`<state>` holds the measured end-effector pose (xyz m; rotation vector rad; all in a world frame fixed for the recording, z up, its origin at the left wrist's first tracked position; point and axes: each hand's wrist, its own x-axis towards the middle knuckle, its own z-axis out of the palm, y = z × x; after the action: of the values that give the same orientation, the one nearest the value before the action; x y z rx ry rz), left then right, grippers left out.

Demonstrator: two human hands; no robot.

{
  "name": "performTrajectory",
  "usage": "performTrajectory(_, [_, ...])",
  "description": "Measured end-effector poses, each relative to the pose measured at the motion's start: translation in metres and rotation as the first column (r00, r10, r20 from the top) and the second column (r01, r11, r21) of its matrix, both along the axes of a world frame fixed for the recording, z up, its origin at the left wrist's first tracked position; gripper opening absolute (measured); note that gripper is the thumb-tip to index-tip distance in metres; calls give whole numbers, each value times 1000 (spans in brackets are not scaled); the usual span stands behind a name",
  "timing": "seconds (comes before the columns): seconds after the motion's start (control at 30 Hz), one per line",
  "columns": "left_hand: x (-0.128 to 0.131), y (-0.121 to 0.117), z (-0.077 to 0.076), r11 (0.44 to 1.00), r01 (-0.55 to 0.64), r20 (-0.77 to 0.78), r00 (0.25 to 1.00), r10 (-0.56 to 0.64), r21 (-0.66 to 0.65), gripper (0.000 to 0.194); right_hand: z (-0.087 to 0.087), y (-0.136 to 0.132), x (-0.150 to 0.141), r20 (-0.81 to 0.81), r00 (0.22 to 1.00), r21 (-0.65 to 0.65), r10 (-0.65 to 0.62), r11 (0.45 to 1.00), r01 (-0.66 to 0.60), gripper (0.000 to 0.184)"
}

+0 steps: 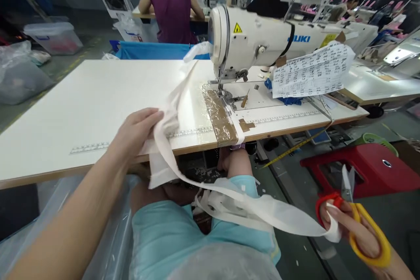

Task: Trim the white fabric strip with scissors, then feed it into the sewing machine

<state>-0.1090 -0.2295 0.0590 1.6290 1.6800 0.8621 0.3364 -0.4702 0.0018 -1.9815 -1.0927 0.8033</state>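
Note:
My left hand (138, 133) grips a long white fabric strip (249, 210) at the table's front edge. The strip runs up toward the needle of a white sewing machine (259, 37) and down across my lap to my right hand (352, 227). That hand, low at the right, holds red-and-yellow scissors (361, 223) with the blades pointing up, and it also pinches the strip's end. A brown taped patch (219, 118) lies on the table in front of the needle.
The white table (82, 105) has a ruler strip along its front edge. Printed paper sheets (311, 74) lie over the machine bed. A red stool (370, 168) stands at the right. Two people sit at stations behind. Plastic bags lie on the floor at left.

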Motion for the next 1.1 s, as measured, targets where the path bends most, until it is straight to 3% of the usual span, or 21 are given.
performTrajectory(0.07, [-14,-41,-18,997,-2,259,966,22,-76,38,-14,-16,14,40,999,-127,-23,992,28,56])
performTrajectory(0.13, [-22,-79,-43,964,89,451,892,35,-250,39,-27,-25,19,69,995,-218,70,974,-53,54])
performTrajectory(0.27, [-12,-133,-94,849,276,551,835,21,-450,43,-46,-15,-2,156,964,-241,217,955,-176,51])
performTrajectory(0.33, [2,-148,-108,828,303,619,782,67,-472,44,-50,-2,-28,159,944,-214,289,944,-252,50])
performTrajectory(0.37, [10,-154,-112,820,314,657,747,98,-479,45,-50,5,-43,105,922,-217,373,913,-345,48])
performTrajectory(0.4, [17,-159,-114,813,324,690,713,126,-483,47,-48,13,-60,19,875,-219,483,856,-468,46])
performTrajectory(0.47, [28,-167,-114,809,332,729,664,164,-485,49,-44,31,-92,-158,700,-200,696,672,-713,42])
performTrajectory(0.53, [34,-173,-113,814,328,744,644,179,-479,48,-39,50,-119,-222,521,-166,824,494,-853,41])
performTrajectory(0.63, [33,-178,-112,830,300,748,635,194,-470,44,-37,81,-147,-188,349,-168,918,320,-932,44])
performTrajectory(0.73, [28,-181,-111,828,302,755,624,202,-472,45,-40,105,-161,-147,221,-191,964,192,-963,45])
performTrajectory(0.8, [25,-181,-111,821,310,760,615,211,-478,46,-42,116,-167,-131,159,-200,978,131,-971,45])
performTrajectory(0.9, [22,-182,-111,814,314,758,615,218,-489,46,-45,124,-175,-103,114,-223,988,89,-971,45])
performTrajectory(1.0, [22,-181,-111,806,314,753,618,228,-502,45,-45,128,-181,-48,98,-251,994,83,-964,49])
performTrajectory(1.1, [21,-180,-111,796,316,750,616,242,-517,45,-41,128,-185,78,103,-292,992,122,-949,49])
